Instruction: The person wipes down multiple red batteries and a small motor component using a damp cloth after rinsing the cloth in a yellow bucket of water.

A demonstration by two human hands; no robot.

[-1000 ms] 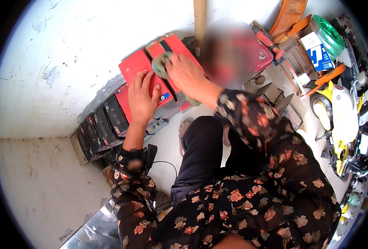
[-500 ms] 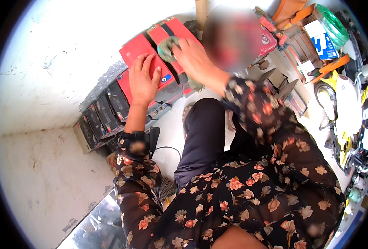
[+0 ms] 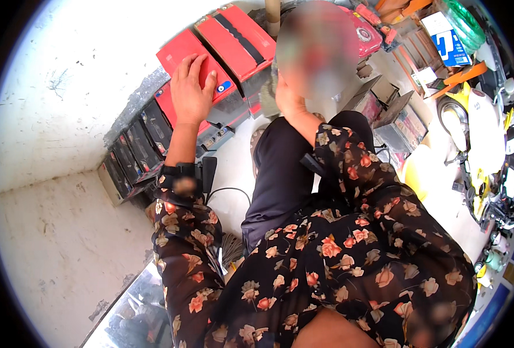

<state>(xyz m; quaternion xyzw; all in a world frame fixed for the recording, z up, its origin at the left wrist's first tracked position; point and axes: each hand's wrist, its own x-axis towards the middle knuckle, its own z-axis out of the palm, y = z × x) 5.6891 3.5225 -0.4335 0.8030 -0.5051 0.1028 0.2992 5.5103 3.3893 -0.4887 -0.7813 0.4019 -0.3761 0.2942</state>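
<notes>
Strapped battery (image 3: pixel 222 43), red on its lid with a black band running along it, stood with its far end near the white wall (image 3: pixel 66 69). Just left of the strapped battery, with a dark gap between their lids, was a plain-lidded battery (image 3: pixel 181 51), also red, bearing a round blue mark at its near right corner. The left hand (image 3: pixel 191 93) lay on that left-hand neighbour of the strapped battery, open and palm down, fingers slightly parted and gripping nothing. At the near right end of the strapped battery was the right hand (image 3: pixel 292 100), with a grey-green cloth (image 3: pixel 268 95) bunched between it and the battery's end; a blurred patch covered its fingertips, so I could not tell how far closed it was or how firmly it held the cloth. Farther left of the strapped battery, beyond its plain neighbour, black batteries (image 3: pixel 155 124) ran in a row along the wall. A wooden post (image 3: pixel 273 16) rose just right of the strapped battery's far end. Well to the right of the strapped battery were a red machine (image 3: pixel 365 36), a blue-and-white box (image 3: pixel 453 49) and a green coil (image 3: pixel 467 28).
</notes>
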